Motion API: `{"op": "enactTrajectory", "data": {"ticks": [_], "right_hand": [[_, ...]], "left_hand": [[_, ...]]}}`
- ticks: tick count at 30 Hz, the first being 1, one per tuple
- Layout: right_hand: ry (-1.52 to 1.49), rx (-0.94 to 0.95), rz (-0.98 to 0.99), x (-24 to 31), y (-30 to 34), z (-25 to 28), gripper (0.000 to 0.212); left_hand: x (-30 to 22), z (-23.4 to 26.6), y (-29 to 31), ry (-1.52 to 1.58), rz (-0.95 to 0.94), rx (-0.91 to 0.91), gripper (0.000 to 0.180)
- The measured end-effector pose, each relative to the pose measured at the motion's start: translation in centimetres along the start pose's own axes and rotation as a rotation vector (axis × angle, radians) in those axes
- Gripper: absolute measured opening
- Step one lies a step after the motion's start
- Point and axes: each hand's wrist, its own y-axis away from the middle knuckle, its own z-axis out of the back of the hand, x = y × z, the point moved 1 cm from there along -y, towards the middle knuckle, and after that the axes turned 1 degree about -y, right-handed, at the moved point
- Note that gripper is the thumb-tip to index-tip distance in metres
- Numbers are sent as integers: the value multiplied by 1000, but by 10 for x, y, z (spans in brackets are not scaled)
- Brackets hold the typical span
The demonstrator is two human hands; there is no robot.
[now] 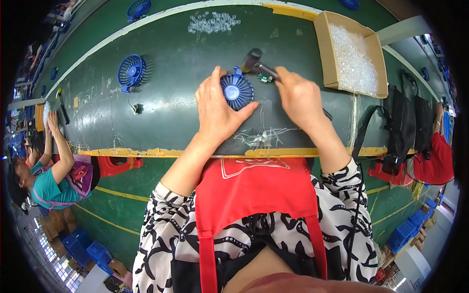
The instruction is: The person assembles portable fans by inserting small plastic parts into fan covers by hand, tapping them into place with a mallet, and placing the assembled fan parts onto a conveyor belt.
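A blue fan head [238, 92] with a ribbed round cage lies on the dark green bench in front of me. My left hand [218, 105] is curled around its left and near sides, thumb against the near rim, steadying it. My right hand [299, 95] grips the dark handle of a hammer [252, 59], whose head hovers by the blue tab at the fan's far edge; contact cannot be told. Beside the fan, under the handle, sits a small green circuit board [265, 78]. Another blue fan [131, 71], with a small board on a wire, lies farther left.
Small clear plastic pieces [213, 22] lie loose at the bench's far side. A cardboard box [326, 53] full of them stands at the right. Black bags [403, 115] hang at the right edge. A co-worker [57, 166] sits at the left, near another hammer [62, 106].
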Motion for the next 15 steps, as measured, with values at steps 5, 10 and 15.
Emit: {"op": "enactTrajectory", "data": {"ticks": [5,10,15], "right_hand": [[-164,-276,30,-11,-13,1,15],[-551,-4,-75,15,-26,-16,20],[-569,98,-130,21,-24,-29,19]], "left_hand": [[2,3,4,139,-29,-33,108],[3,4,7,284,-17,-54,106],[4,2,9,266,5,-104,104]]}}
